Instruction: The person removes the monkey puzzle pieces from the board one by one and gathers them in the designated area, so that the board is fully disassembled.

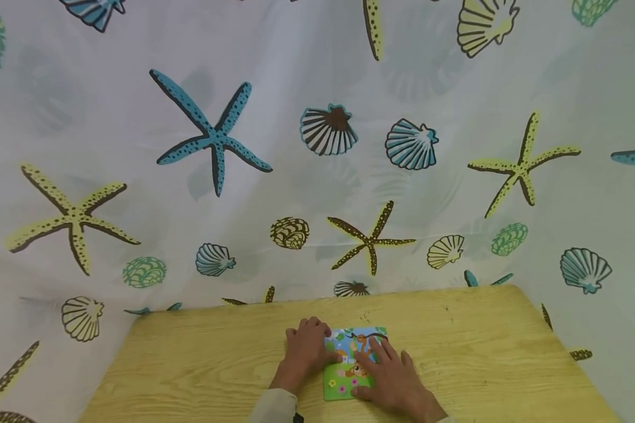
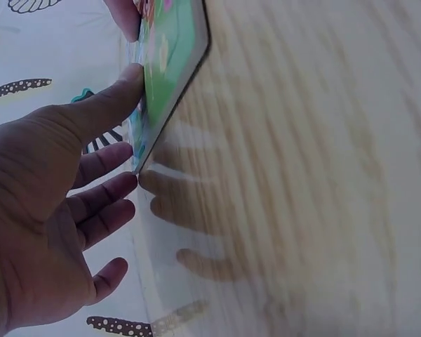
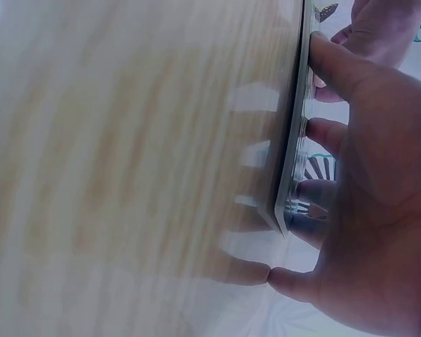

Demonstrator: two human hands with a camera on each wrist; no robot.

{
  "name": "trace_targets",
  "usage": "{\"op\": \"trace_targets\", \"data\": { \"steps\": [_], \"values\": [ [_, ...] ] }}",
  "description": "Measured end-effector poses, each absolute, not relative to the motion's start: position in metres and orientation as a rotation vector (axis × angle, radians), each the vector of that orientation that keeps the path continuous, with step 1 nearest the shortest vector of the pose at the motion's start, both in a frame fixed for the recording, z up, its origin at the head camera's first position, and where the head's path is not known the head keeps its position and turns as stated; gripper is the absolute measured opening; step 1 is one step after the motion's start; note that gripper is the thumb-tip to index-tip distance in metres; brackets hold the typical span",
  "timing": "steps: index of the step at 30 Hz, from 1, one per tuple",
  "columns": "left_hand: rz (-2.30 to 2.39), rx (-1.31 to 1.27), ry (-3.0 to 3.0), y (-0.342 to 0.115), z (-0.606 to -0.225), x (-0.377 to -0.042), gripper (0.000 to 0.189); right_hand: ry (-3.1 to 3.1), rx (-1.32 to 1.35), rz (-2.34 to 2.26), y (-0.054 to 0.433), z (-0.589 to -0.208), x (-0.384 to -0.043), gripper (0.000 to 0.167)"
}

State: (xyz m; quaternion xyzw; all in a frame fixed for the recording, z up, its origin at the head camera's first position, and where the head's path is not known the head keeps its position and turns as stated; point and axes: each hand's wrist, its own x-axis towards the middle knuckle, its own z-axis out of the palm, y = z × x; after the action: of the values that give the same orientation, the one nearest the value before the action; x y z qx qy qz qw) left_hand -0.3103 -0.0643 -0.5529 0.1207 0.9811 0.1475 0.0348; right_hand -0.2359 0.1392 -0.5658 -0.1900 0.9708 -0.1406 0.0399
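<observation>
A thin square picture board (image 1: 332, 376), printed with cartoon animals, flowers, green grass and blue sky, lies on the wooden table. My left hand (image 1: 304, 351) is at its left side, thumb touching the printed face and fingers near the far left corner. My right hand (image 1: 397, 379) spreads over the right half, fingertips resting on the picture and covering part of it. In the left wrist view, the thumb of the left hand (image 2: 49, 189) meets the face of the board (image 2: 172, 67). From the right wrist, the board's edge (image 3: 289, 147) shows under the right hand (image 3: 386, 168), its little finger touching the table.
The pale wooden table (image 1: 201, 352) extends on both sides of the board. Behind and beside it hangs a white cloth (image 1: 275, 194) printed with starfish and shells, meeting the table's far edge.
</observation>
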Motion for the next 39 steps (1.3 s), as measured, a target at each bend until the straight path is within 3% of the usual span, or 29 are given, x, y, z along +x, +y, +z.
{"op": "trace_targets", "data": {
  "steps": [13,24,39],
  "values": [
    [0.609,0.305,2.891,-0.063,-0.552,-0.318,0.053,2.989,-0.607,-0.426,0.138,-0.559,-0.236,0.070],
    [0.623,0.259,2.886,-0.059,-0.556,-0.320,0.054,3.025,-0.525,-0.299,0.134,-0.565,-0.246,0.088],
    [0.692,0.315,2.872,-0.061,-0.560,-0.319,0.055,3.000,-0.500,-0.353,0.132,-0.563,-0.245,0.088]
  ]
}}
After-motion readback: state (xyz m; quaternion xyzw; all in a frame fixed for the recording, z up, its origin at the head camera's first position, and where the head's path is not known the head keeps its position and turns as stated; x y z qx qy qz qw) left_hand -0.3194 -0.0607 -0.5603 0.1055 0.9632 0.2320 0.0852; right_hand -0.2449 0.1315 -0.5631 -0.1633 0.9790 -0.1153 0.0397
